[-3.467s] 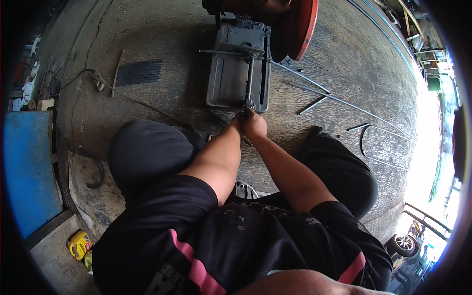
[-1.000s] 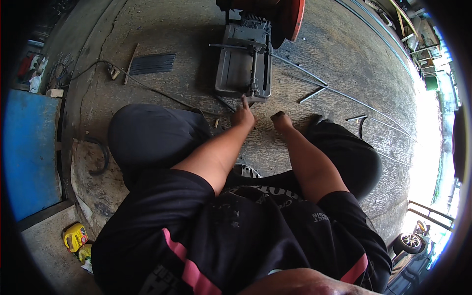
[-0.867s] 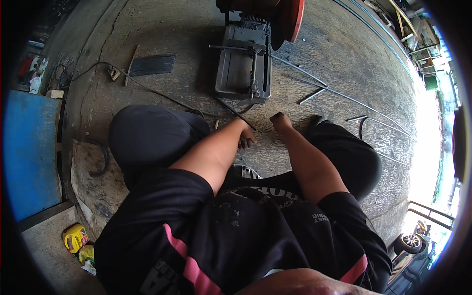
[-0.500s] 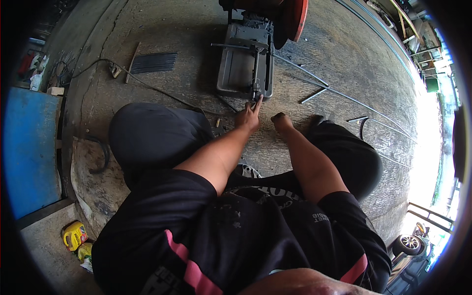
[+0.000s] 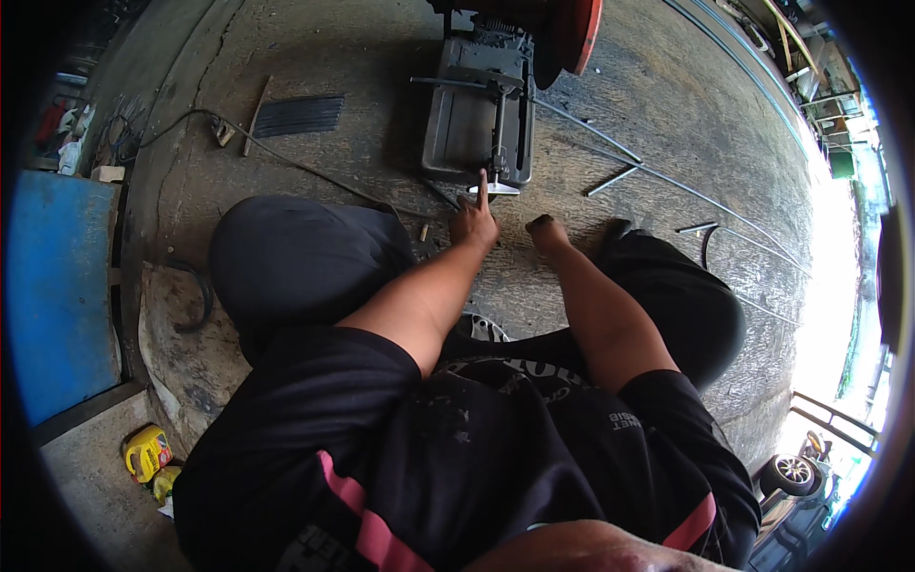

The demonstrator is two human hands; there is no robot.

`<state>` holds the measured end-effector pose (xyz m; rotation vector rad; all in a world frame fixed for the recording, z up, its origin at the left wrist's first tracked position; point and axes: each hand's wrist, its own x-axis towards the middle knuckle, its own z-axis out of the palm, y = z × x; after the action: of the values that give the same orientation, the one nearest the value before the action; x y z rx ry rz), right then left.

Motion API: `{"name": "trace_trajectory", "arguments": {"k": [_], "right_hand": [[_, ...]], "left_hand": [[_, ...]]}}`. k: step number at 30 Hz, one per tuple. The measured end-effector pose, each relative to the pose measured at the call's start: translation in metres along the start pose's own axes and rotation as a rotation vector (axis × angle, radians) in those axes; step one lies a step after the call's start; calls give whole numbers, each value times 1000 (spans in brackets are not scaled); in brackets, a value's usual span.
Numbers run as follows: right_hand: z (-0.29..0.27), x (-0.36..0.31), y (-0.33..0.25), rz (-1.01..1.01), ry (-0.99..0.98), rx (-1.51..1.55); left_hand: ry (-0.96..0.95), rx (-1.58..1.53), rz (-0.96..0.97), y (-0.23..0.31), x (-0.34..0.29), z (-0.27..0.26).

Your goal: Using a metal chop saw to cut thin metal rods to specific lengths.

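Observation:
A chop saw (image 5: 477, 57) with a grey metal base (image 5: 457, 143) stands on the floor ahead of me. A screw shaft (image 5: 498, 133) runs along its base to a light-coloured crank handle (image 5: 503, 190) at the near end. My left hand (image 5: 474, 223) is at the handle's left end, index finger stretched up across it and the other fingers curled. Whether the finger presses on it, I cannot tell. Apart from the saw, my right hand (image 5: 548, 234) is closed in a fist, with something dark at its fingers; what it holds, if anything, is hidden.
A thin metal rod (image 5: 686, 195) extends rightward from the saw, beside short cut pieces (image 5: 613, 181). Dark flat strips (image 5: 298, 115) lie far left near a cable (image 5: 286, 160). A blue panel (image 5: 62, 296) and a yellow jug (image 5: 146, 454) are at my left.
The crank handle has turned and now lies crosswise. My left hand has shifted slightly left, its index finger now pointing straight up. My right hand has barely moved.

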<state>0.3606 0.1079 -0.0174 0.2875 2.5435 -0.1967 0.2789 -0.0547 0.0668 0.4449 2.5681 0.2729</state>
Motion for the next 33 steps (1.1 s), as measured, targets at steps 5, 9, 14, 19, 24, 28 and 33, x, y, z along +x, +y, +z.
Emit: {"name": "trace_trajectory", "arguments": {"k": [5, 9, 14, 19, 24, 28, 33], "right_hand": [[-11, 7, -15, -33, 61, 51], [0, 0, 16, 66, 65, 112], [-24, -10, -14, -28, 26, -72], [3, 4, 13, 154, 57, 145], [-28, -16, -9, 7, -22, 38], [-47, -10, -37, -101, 80, -147], [-20, -13, 1, -5, -114, -109]], "left_hand": [[-1471, 438, 47, -54, 70, 55], [-1221, 396, 176, -31, 46, 46], [-387, 50, 503, -27, 19, 22], [47, 3, 261, 7, -1, 0], [-1147, -66, -5, -25, 44, 54], [-749, -80, 391, -64, 89, 110], [-155, 110, 536, 7, 17, 22]]}}
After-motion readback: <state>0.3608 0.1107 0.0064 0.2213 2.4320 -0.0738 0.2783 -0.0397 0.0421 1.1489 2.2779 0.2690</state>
